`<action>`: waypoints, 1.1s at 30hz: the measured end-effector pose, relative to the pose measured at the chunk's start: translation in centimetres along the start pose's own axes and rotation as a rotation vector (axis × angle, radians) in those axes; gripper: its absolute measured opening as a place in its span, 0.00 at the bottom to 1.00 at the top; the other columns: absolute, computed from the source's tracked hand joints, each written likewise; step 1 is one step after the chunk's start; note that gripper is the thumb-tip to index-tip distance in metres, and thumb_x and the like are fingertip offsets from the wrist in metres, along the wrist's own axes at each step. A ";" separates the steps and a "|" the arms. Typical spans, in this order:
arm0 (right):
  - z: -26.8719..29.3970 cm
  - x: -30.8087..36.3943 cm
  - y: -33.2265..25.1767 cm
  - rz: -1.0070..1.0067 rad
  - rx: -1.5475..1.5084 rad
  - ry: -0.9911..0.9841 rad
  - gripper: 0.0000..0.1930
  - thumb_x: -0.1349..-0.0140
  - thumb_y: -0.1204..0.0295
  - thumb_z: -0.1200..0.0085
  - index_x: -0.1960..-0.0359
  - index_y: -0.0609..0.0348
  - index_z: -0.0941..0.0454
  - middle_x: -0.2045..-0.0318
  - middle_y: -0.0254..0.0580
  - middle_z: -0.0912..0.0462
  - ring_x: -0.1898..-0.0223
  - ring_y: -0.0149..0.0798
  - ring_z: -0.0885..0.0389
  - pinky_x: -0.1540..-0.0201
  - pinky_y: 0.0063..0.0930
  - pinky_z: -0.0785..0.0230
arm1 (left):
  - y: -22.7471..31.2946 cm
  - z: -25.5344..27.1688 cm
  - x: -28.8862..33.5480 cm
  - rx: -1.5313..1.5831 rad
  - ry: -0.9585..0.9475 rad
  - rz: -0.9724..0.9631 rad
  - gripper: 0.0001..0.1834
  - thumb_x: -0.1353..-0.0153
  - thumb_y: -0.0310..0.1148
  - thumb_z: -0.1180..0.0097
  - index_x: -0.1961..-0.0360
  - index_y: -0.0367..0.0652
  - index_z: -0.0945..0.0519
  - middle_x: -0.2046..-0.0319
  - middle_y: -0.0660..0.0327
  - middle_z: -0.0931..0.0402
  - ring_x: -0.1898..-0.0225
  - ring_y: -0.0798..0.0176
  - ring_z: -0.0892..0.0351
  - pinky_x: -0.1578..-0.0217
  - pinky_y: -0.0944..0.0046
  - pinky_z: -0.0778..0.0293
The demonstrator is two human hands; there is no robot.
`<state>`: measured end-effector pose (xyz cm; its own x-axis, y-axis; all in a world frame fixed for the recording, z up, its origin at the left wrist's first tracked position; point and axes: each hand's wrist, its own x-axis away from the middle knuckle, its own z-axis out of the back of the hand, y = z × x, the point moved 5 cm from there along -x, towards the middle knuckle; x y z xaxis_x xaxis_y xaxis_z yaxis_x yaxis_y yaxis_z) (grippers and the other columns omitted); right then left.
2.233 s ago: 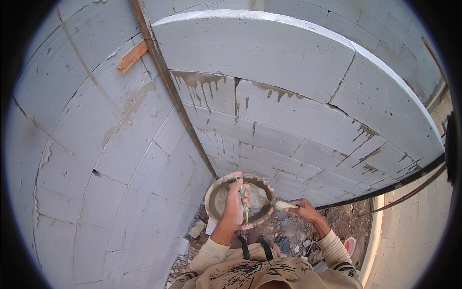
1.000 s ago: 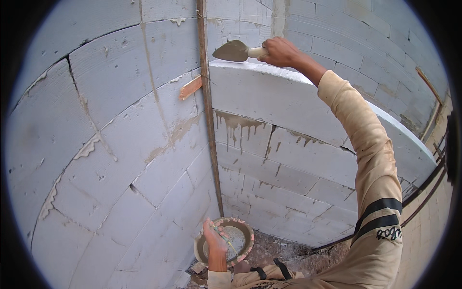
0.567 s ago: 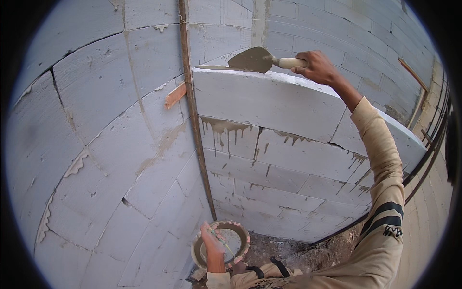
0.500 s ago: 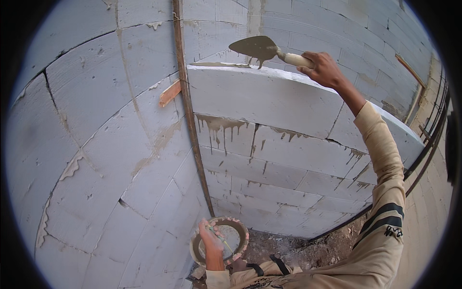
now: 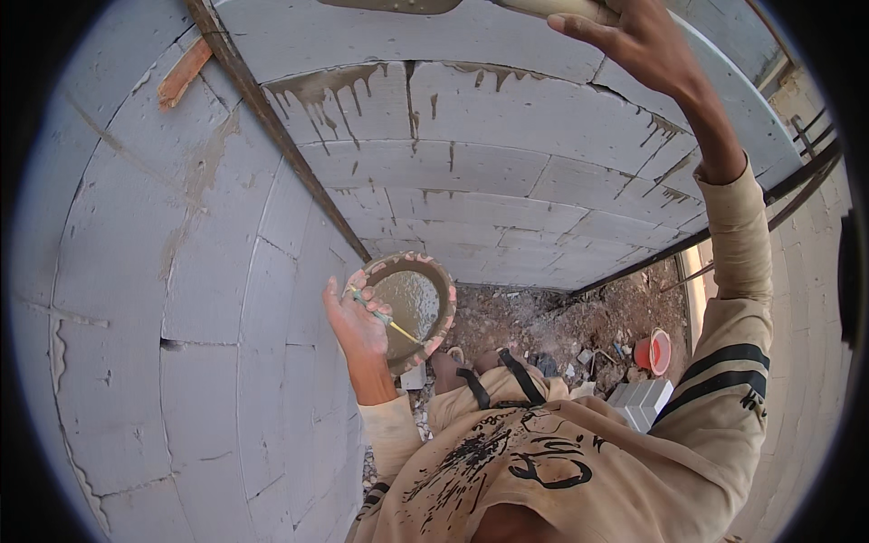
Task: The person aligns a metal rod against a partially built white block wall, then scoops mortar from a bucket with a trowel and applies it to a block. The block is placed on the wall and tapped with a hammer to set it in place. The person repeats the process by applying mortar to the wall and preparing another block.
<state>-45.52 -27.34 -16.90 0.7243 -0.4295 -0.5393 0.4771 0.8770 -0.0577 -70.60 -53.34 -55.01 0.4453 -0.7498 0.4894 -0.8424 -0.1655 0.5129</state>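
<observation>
At the top edge my right hand (image 5: 638,45) grips the pale handle of a trowel (image 5: 403,4); its grey-coated blade is partly cut off by the frame. Beneath it runs a wall of white blocks (image 5: 480,109) with wet mortar drips below the joints. Lower down, my left hand (image 5: 358,321) is curled around a thin yellow-green bucket handle (image 5: 398,328). The round bucket (image 5: 444,303), pink-blotched at the rim, holds wet grey mortar (image 5: 405,294).
A dark upright batten (image 5: 281,140) stands at the wall corner, with a reddish wood piece (image 5: 186,72) beside it. On the rubble-strewn ground (image 5: 552,330) are a red pail (image 5: 654,351) and white blocks (image 5: 641,398). Dark bars (image 5: 778,190) edge the wall at right.
The view has tilted downward, so the wall and trowel sit higher in the picture. More of the ground, the mortar in the bucket and my shirt now shows. Both hands keep their holds.
</observation>
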 end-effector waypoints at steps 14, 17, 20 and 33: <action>-33.3 25.5 -9.6 -0.304 -0.398 -0.753 0.17 0.50 0.62 0.37 0.72 0.70 0.16 0.76 0.60 0.17 0.69 0.61 0.16 0.61 0.49 0.24 | -0.7 -5.5 0.2 -0.088 -0.024 0.083 0.29 0.34 0.61 0.54 0.55 0.43 0.28 0.74 0.68 0.37 0.77 0.71 0.38 0.73 0.68 0.39; -30.3 27.1 -5.0 -0.529 -0.586 -0.718 0.21 0.48 0.59 0.34 0.69 0.71 0.15 0.81 0.54 0.20 0.75 0.55 0.20 0.65 0.43 0.27 | -0.8 -5.8 0.3 -0.046 -0.038 0.109 0.29 0.33 0.61 0.54 0.55 0.43 0.28 0.75 0.68 0.36 0.77 0.71 0.38 0.73 0.68 0.39; -29.2 27.7 -2.7 -0.725 -0.710 -0.719 0.21 0.45 0.58 0.32 0.69 0.70 0.14 0.85 0.44 0.22 0.82 0.40 0.26 0.76 0.35 0.34 | -1.3 -6.3 0.0 -0.055 -0.083 0.131 0.29 0.33 0.61 0.54 0.54 0.43 0.28 0.74 0.68 0.36 0.77 0.72 0.37 0.74 0.68 0.39; -9.0 14.8 3.6 -0.885 -1.189 -0.539 0.20 0.37 0.61 0.37 0.64 0.73 0.18 0.84 0.37 0.25 0.87 0.24 0.33 0.92 0.19 0.53 | -2.6 -4.0 -2.4 -0.051 0.007 0.037 0.33 0.37 0.65 0.54 0.58 0.40 0.27 0.79 0.70 0.37 0.81 0.71 0.37 0.77 0.68 0.39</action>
<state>-37.57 -28.62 -32.64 0.6476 -0.6731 0.3571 0.3679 -0.1342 -0.9201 -68.29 -48.57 -54.74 0.4162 -0.7504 0.5135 -0.8419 -0.1047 0.5294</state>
